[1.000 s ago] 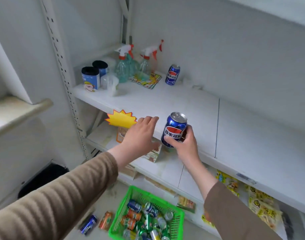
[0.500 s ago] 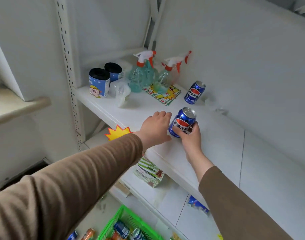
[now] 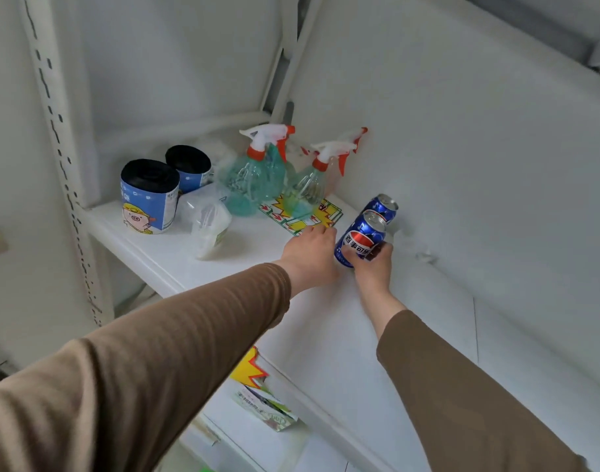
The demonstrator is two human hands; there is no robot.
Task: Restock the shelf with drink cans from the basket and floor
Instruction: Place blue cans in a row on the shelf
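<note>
Two blue Pepsi cans now sit close together at the back of the white shelf: the one you carry has travelled from the front edge, where it was a second ago, to just in front of the can already standing by the back wall. Your right hand wraps the lower half of the carried can, fingers curled round its base, and the can leans slightly; whether its bottom has met the shelf you cannot tell from this angle. Your left hand has slid forward with it and lies flat on the shelf, fingers straight and holding nothing, its tips at the edge of the yellow printed sheet under the spray bottles. Two rolls of black bags stand farther left, well apart from the cans.

For the task, this reads as the placing step nearly finished: one can is stocked and a second is about to join it. Set it upright beside the first before you let go, so neither tips. Basket and floor cans have dropped out of view.
</note>
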